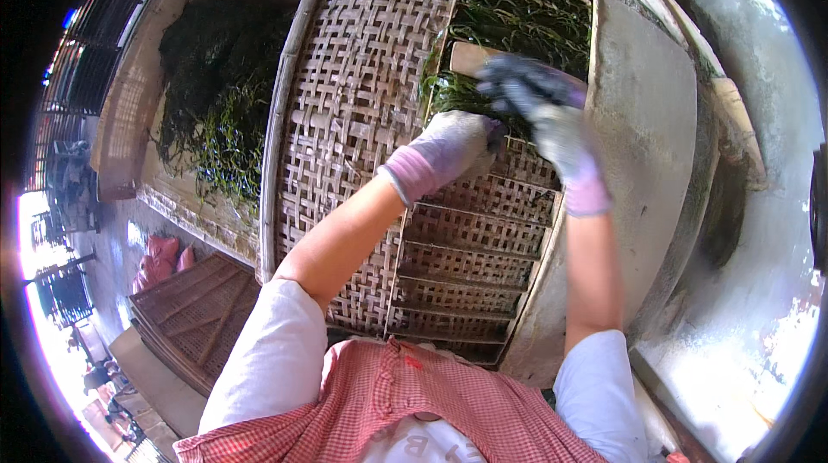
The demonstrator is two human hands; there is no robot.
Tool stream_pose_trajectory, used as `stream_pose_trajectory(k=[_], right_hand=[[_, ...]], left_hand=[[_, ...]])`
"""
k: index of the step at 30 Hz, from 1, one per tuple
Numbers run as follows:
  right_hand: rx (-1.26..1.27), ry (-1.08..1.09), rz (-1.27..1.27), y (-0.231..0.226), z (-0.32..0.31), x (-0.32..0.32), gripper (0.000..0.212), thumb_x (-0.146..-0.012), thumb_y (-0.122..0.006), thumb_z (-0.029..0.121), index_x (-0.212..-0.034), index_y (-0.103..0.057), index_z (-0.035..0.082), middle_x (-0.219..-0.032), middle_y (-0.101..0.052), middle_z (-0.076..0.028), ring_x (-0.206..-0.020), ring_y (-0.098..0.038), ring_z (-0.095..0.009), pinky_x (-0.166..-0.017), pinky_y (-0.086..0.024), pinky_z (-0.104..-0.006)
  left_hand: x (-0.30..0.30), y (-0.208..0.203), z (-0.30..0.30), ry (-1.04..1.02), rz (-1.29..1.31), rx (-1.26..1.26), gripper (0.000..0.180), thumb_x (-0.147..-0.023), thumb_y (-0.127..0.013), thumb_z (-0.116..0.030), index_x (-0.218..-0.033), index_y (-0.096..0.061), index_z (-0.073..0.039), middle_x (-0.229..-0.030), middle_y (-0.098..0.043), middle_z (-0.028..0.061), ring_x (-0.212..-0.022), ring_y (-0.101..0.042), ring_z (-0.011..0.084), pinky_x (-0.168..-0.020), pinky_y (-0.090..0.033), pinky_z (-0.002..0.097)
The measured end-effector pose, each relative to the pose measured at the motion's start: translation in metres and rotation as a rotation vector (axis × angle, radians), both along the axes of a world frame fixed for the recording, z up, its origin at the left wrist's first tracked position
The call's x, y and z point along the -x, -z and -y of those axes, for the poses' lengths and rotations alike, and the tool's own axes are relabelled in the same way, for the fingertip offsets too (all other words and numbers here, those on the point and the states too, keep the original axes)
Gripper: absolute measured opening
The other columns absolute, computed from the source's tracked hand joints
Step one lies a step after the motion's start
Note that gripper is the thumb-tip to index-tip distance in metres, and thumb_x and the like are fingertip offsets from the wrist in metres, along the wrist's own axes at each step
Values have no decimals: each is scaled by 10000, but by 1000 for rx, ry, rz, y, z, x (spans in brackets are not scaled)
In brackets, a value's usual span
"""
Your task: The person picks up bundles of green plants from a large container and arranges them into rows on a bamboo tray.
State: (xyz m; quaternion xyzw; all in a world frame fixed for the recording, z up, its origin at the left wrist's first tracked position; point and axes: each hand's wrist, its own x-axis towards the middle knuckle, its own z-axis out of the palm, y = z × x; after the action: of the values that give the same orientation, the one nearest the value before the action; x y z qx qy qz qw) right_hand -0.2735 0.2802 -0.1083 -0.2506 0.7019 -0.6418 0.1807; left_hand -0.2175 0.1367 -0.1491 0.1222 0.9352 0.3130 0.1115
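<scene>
1. Two gloved hands reach away from me over a ribbed, brown woven-strip frame (470,243), beside a broad tan lattice panel of woven flat strips (371,57) on its left
2. I see the left hand (453,142), in a pale grey and pink glove, with curled fingers at the near edge of the glossy dark-green leafy strands (517,10); I cannot tell what it grips
3. The right hand (539,100), in a grey-purple glove with blackened fingers, blurs over a light-brown flat wooden piece (468,59); I cannot tell whether it holds it
4. The strands fill the frame's far part, while its near part shows bare ribs
5. I have a smooth pale-grey slab (645,144) along the right and, on the far left, a heaped dark-green leafy mass (220,75) beyond a long grey-brown pole (285,100)
</scene>
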Motion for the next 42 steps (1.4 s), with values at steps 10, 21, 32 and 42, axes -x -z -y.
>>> stream_pose_trajectory(k=[10,21,32,42], right_hand=[[-16,43,49,42,7,13,249,-868,-521,70,-1077,-643,129,-1052,-641,91,-957,-586,-93,-799,-445,-236],[-489,183,-710,46,34,-1,491,-860,-557,99,-1332,-433,150,-1080,-596,-30,-805,-590,-114,-809,-478,-270],[123,653,-136,49,-147,4,417,-792,-562,-71,-1195,-542,35,-1117,-608,-51,-956,-571,-134,-831,-473,-239],[-446,281,-712,73,-79,34,338,-850,-592,226,-1154,-572,80,-908,-645,-45,-777,-595,-141,-699,-471,-281]], left_hand=[[16,32,70,-318,-457,-74,346,-676,-743,-253,-1011,-673,-202,-1177,-587,86,-1155,-490,308,-1011,-361,380],[29,-7,62,-111,177,-881,336,-830,-599,-133,-1153,-532,-72,-1118,-583,57,-1023,-553,174,-900,-461,286],[67,4,-22,333,-775,261,656,-769,-596,-301,-1342,-377,-67,-1415,-289,223,-1317,-258,406,-1071,-199,551],[23,-6,24,-195,-416,139,711,-727,-687,-195,-1355,-368,-96,-1398,-330,204,-1281,-328,368,-1065,-297,426]])
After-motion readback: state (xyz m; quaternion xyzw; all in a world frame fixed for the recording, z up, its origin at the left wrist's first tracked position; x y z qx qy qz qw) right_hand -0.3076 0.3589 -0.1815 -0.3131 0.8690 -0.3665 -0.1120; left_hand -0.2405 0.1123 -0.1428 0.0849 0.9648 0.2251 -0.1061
